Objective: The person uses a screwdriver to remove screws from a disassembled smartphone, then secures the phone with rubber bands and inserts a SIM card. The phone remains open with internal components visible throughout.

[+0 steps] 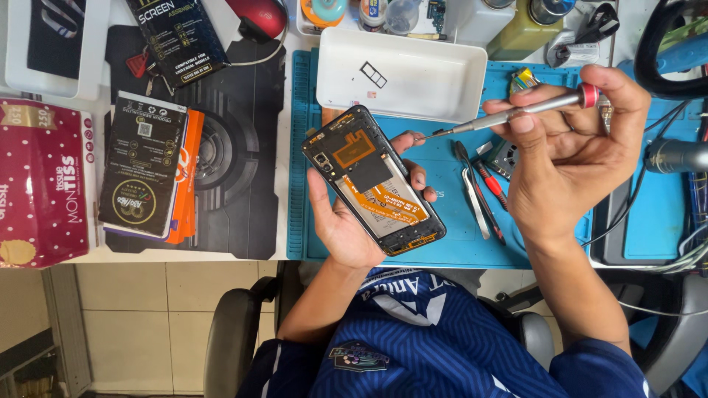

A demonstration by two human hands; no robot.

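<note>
Head view — opened phone (372, 180), orange flex exposed.

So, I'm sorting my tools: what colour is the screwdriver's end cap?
Red, on the precision screwdriver in the right hand; head view.

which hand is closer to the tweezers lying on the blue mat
Right. The right hand hovers just right of the tweezers, holding a screwdriver; the left hand holds the opened phone farther left.

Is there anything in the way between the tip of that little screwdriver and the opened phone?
Nothing visible. The right hand holds the screwdriver with its tip just off the upper right edge of the opened phone, which the left hand cradles. Only that hand's fingertips lie close by.
</note>
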